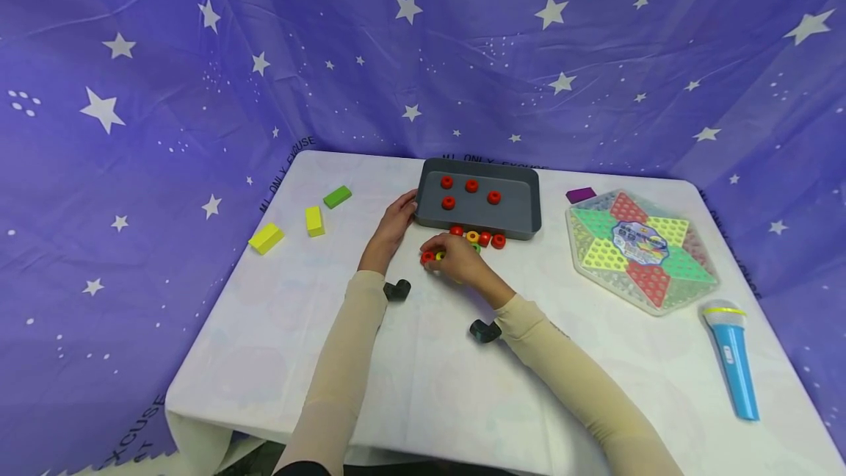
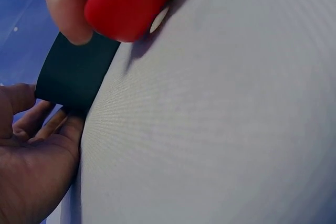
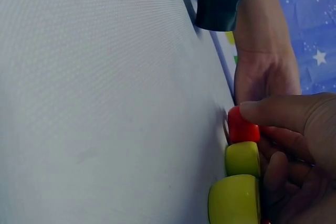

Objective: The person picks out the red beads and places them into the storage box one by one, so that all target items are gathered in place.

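Note:
My left hand (image 1: 391, 226) lies at the left side of a dark grey tray (image 1: 522, 222), its fingers resting against the outer wall. Inside the tray are several red beads (image 1: 494, 197). Just in front of it, my right hand (image 1: 456, 259) pinches a red bead (image 3: 243, 125), thumb on its top. Beside that one, yellow beads (image 3: 234, 199) stand in a line under the curled fingers. More loose beads lie along the tray's near edge: red ones (image 1: 499, 242), an orange-yellow one (image 1: 472, 236) and a green one (image 1: 476, 247), which the hand partly hides.
Two yellow blocks (image 1: 315, 221) and a green block (image 1: 338, 197) lie at the left on the white-covered table (image 1: 284, 336). At the right are a purple block (image 1: 581, 195), a hexagonal checkers board (image 1: 640, 250) and a blue toy microphone (image 1: 734, 362). A starry purple curtain (image 1: 370, 57) hangs behind.

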`<state>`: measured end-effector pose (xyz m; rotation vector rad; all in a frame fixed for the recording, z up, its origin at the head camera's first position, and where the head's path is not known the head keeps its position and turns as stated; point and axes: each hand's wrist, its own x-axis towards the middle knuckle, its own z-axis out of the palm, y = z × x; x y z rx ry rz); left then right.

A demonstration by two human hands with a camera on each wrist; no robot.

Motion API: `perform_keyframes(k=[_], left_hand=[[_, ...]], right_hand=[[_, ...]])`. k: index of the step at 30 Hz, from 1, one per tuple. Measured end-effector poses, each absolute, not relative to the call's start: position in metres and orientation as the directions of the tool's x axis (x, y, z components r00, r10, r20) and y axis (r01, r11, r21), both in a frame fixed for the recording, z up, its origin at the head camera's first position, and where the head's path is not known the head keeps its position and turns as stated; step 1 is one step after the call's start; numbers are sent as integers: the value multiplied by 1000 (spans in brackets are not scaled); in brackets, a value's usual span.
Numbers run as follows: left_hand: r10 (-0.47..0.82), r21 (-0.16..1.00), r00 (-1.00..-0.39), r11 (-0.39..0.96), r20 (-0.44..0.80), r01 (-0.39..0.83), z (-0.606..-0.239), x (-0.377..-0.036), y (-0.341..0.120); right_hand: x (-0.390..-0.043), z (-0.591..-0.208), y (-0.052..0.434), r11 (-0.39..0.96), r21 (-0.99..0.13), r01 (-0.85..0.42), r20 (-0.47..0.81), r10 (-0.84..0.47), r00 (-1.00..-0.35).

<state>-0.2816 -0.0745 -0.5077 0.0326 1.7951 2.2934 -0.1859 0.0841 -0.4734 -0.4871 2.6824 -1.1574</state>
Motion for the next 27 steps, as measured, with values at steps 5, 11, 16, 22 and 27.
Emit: perform_keyframes(k=[5,11,16,22,27], left_hand=[[196,963,-973,-214,-123,-165,-507,-281,-75],[207,961,-971,-220,-123,-168,-506,-280,-74],[200,963,-971,-203,-133,-174,-506,-281,-75],[183,966,-972,-186,-146,-180,-506,-281,-75],[181,962,-971,-196,-156,-191,-505,-280,-75]], right_hand=[[-187,-473,85,628,-752,-202,-40,-350,-936],[-185,-469,90,617,-763,-194,-31,-334,-942],[-186,-459,99,609,-772,-183,-18,-309,-951],[-195,-443,113,557,-821,-124,-26,-255,-967],[-204,-431,129,531,-845,-53,-45,-170,-984]])
